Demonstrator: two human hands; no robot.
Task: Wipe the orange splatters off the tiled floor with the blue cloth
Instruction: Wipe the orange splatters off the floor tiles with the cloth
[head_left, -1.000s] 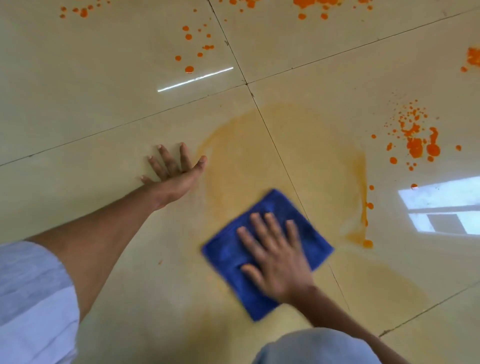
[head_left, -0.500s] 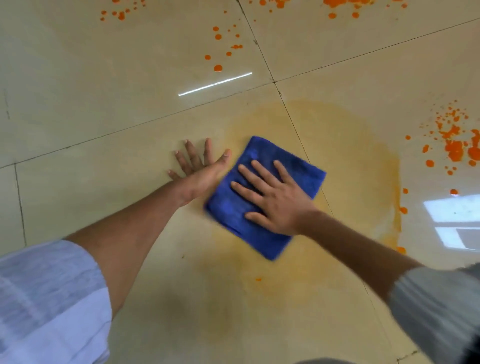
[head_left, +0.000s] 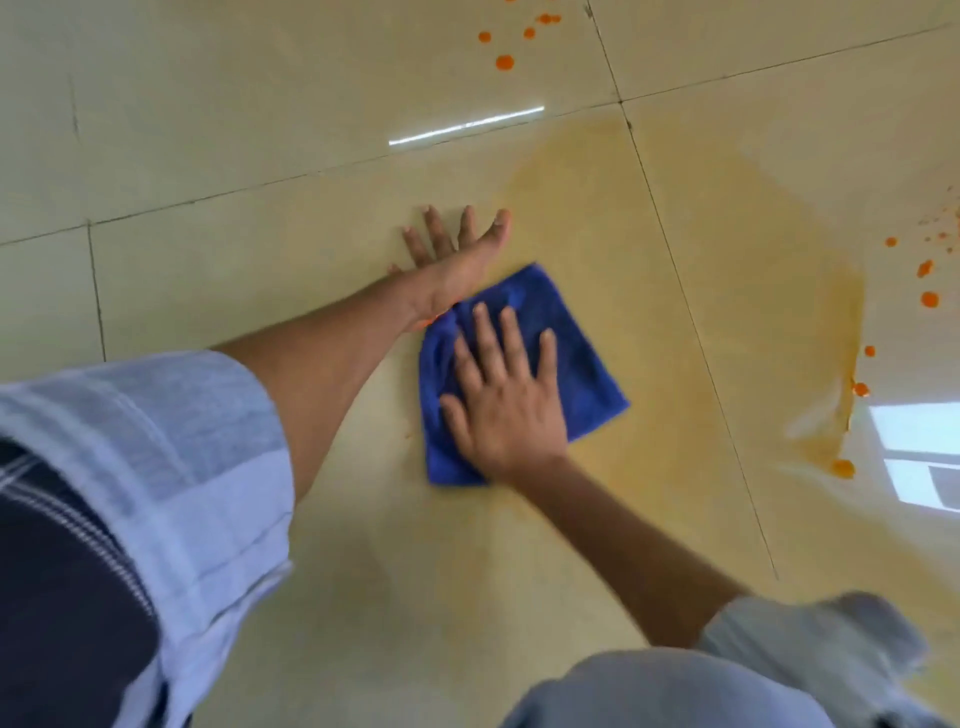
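The blue cloth (head_left: 582, 364) lies flat on the beige tiled floor (head_left: 260, 130), just below my left wrist. My right hand (head_left: 506, 400) presses down on it, palm flat and fingers spread. My left hand (head_left: 457, 249) rests flat on the floor beyond the cloth, fingers apart, holding nothing. A pale orange smear (head_left: 727, 270) covers the tiles around and to the right of the cloth. Fresh orange drops (head_left: 504, 62) sit at the top, and more orange drops (head_left: 930, 299) dot the right edge of the smear.
Dark grout lines (head_left: 675, 270) cross the floor. A bright window reflection (head_left: 919, 452) shows on the tile at the right. My light blue sleeves fill the lower left and bottom right of the view.
My right hand swept the cloth left and away to my left hand, then drew it back toward me along the left wrist. The left hand stayed planted.
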